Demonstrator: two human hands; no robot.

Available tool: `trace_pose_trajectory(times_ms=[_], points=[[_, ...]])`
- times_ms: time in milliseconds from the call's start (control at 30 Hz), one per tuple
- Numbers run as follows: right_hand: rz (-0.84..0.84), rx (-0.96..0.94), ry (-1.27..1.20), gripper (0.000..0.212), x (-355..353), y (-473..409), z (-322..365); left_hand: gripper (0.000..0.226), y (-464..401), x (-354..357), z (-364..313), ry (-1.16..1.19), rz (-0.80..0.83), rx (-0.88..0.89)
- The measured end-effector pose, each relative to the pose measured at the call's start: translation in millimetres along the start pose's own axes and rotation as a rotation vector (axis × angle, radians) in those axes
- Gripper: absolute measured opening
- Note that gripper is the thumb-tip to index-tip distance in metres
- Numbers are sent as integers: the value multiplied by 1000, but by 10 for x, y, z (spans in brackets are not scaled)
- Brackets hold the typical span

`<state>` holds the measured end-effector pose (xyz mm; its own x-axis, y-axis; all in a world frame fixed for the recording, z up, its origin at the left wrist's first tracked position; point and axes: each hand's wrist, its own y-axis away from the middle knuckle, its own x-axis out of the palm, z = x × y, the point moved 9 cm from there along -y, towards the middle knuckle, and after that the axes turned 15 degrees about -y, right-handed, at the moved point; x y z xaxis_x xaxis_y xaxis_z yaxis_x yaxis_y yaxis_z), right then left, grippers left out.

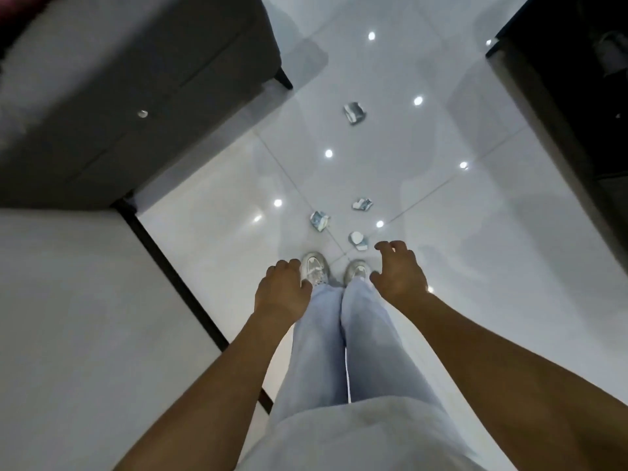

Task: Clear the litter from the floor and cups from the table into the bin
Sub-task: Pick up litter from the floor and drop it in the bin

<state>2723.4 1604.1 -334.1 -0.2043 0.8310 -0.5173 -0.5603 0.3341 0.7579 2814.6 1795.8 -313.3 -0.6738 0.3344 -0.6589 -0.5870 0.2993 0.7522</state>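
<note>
Crumpled blue-and-white paper litter, four pieces, scattered on the glossy white tiled floor (475, 266) ahead of the feet. Nearest piece (358, 240) just in front of the right white sneaker (356, 270), showing a pale rounded face with blue-grey folds below it. Second piece (319, 221) slightly further and to the left, squashed, with blue print on white. Third piece (362, 203) close beyond, flattened and creased. Fourth piece (354, 112) well apart from the others, further down the floor, boxy and dented, dark blue bands across white.

Left hand (281, 289) hanging low above the left white sneaker (315, 268), fingers loosely curled, grasping nothing. Right hand (400, 270) lowered just beside the nearest piece, fingers spread and relaxed, grasping nothing, not touching the litter.

Pale blue trousers (323, 334) straight down to the sneakers. Dark grey upholstered sofa (136, 96) at upper left on short black legs. White worktop (85, 334) with a black edge at lower left. Dark furniture (577, 96) at upper right, details unclear. Bright round light reflections dotted across the tiles.
</note>
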Motion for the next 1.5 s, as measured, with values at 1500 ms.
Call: trace_pose_trajectory(times_ms=[1500], points=[[-18, -216, -21, 54, 2925, -3799, -1602, 46, -3890, 3222, -209, 258, 237, 136]])
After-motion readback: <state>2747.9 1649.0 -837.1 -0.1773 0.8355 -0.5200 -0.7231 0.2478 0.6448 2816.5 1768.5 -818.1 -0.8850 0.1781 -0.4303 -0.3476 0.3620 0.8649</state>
